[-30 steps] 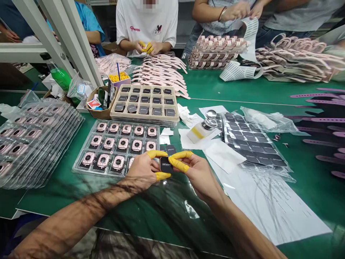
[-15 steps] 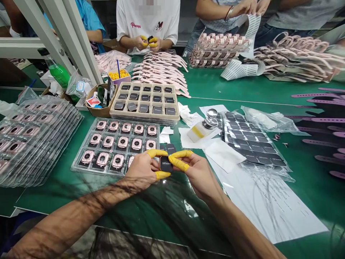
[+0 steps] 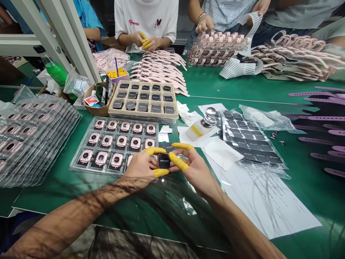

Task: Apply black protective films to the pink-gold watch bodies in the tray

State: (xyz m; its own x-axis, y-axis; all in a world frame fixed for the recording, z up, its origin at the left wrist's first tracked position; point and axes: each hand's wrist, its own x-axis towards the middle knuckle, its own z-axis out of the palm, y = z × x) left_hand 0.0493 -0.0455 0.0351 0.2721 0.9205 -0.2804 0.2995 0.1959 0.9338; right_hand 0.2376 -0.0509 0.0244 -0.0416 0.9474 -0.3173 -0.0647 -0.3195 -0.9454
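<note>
Yellow finger cots cover the thumbs and index fingertips of both hands. My left hand [image 3: 139,166] grips a square smartwatch case [image 3: 164,162] by its left side, its black face with white lettering turned up toward me. On the opposite edge, my right hand [image 3: 196,167] has its thumb at the upper right corner and other fingers against the side; its index finger is stretched out. Just beyond the case lies a black printed square [image 3: 169,145]. Left of my hands stands a clear tray [image 3: 77,158] of pink watch cases, backs up, partly hidden by my left hand.
Behind is a beige tray [image 3: 144,114] of black-faced watches. A pump bottle [image 3: 198,129], white wipes [image 3: 222,153], a sheet of black squares [image 3: 250,142] and printed paper [image 3: 280,205] lie right. Stacked trays [image 3: 40,144] stand left. Co-workers handle parts across the table.
My right index finger has lifted off the watch's upper edge and straightened, baring more of the face. Across the table, one co-worker's hand has moved down to the strap trays.
</note>
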